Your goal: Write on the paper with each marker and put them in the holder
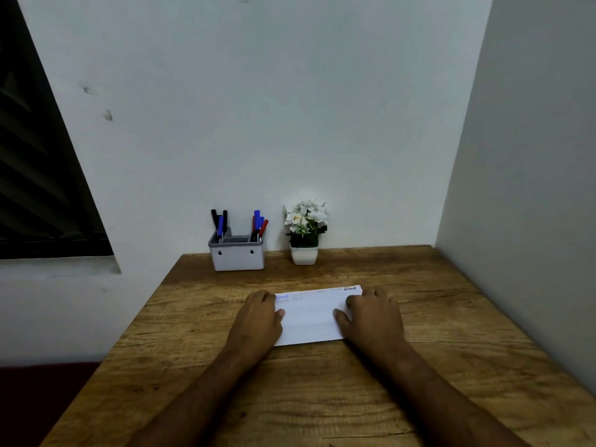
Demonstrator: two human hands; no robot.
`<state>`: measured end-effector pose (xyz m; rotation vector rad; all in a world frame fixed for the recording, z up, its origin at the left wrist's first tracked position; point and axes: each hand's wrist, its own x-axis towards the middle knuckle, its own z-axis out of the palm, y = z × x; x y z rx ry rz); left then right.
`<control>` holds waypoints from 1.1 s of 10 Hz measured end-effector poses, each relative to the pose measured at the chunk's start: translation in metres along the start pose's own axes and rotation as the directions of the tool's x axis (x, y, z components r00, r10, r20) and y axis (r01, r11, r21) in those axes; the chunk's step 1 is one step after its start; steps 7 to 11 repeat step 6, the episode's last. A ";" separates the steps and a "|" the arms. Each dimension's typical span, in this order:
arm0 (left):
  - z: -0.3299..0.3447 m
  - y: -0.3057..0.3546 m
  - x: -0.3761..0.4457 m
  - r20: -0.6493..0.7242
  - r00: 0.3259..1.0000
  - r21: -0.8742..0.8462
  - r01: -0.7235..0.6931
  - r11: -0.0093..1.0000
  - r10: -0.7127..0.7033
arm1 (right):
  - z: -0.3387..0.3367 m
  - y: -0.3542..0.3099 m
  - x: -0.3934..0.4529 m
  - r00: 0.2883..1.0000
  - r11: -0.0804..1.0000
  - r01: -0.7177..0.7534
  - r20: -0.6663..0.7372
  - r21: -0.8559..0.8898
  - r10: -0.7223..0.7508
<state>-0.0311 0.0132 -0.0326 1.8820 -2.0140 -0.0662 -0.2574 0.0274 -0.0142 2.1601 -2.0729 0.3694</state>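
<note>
A white sheet of paper (311, 314) lies on the wooden table (451, 366), with blue writing near its far left corner and black writing at its far right corner. My left hand (259, 319) rests flat on the paper's left edge, and my right hand (371, 317) lies flat on its right edge. Neither hand holds a marker. At the back of the table, against the wall, stands a grey holder (237, 253). Black and blue markers (219, 222) stick up from its left compartment. Blue, red and black markers (259, 225) stand in its right compartment.
A small white pot of white flowers (304, 230) stands right of the holder by the wall. A wall closes the table's right side. A dark window (42, 188) is on the left, and the table's left edge drops to a dark floor.
</note>
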 end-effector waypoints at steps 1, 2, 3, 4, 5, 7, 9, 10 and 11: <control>0.000 -0.005 0.000 0.016 0.999 0.016 -0.031 0.999 0.031 | -0.002 -0.001 -0.006 1.000 1.000 -0.012 -0.003 -0.007 0.012; -0.002 -0.008 0.000 0.022 0.998 0.008 -0.051 0.999 0.051 | -0.004 -0.003 -0.010 1.000 1.000 -0.010 0.000 -0.010 0.010; -0.003 -0.011 -0.001 0.024 0.997 -0.020 -0.075 0.997 0.076 | -0.009 -0.003 -0.012 1.000 1.000 -0.005 0.001 -0.006 0.005; -0.008 -0.012 -0.005 0.023 0.996 -0.037 -0.091 0.995 0.092 | -0.015 -0.003 -0.013 1.000 1.000 0.004 -0.023 -0.014 -0.004; -0.010 -0.016 -0.004 0.019 0.996 -0.048 -0.090 0.995 0.091 | -0.018 -0.003 -0.010 0.999 1.000 0.019 -0.043 -0.001 -0.019; -0.015 -0.013 -0.002 -0.040 0.995 -0.048 -0.090 0.995 0.088 | -0.020 -0.006 -0.005 0.998 1.000 0.031 -0.058 0.002 -0.030; -0.015 -0.013 -0.002 -0.040 0.995 -0.048 -0.090 0.995 0.088 | -0.020 -0.006 -0.005 0.998 1.000 0.031 -0.058 0.002 -0.030; -0.015 -0.013 -0.002 -0.040 0.995 -0.048 -0.090 0.995 0.088 | -0.020 -0.006 -0.005 0.998 1.000 0.031 -0.058 0.002 -0.030; -0.015 -0.013 -0.002 -0.040 0.995 -0.048 -0.090 0.995 0.088 | -0.020 -0.006 -0.005 0.998 1.000 0.031 -0.058 0.002 -0.030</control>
